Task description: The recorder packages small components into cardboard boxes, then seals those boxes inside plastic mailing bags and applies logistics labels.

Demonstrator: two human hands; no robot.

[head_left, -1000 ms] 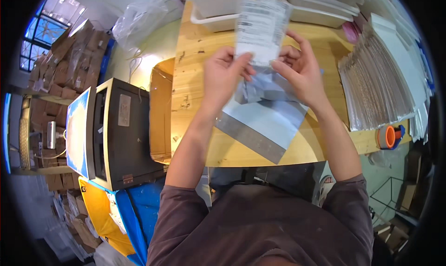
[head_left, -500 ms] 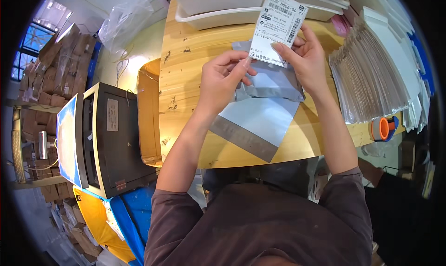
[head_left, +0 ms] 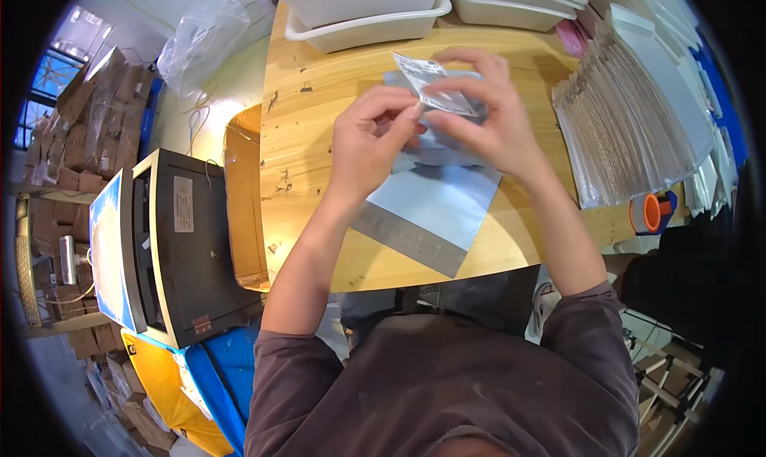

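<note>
Both my hands hold a white printed paper label [head_left: 435, 86] above a grey plastic mailer bag [head_left: 435, 205] that lies on the wooden table [head_left: 319, 122]. My left hand [head_left: 375, 134] pinches the label's lower left edge with thumb and forefinger. My right hand [head_left: 487, 114] grips its right side, fingers curled over the top. The label is tilted nearly flat over the bag's upper part. The bag's dark adhesive strip points toward me.
White plastic bins [head_left: 363, 10] stand at the table's far edge. A stack of clear-fronted envelopes [head_left: 630, 114] lies to the right, with an orange tape dispenser [head_left: 653, 212] near the corner. A cardboard box [head_left: 243, 201] and a black printer [head_left: 179, 245] sit to the left.
The label was held upright in front of me; now it is lowered and tilted flat over the grey bag. Both hands came closer together and nearer.
</note>
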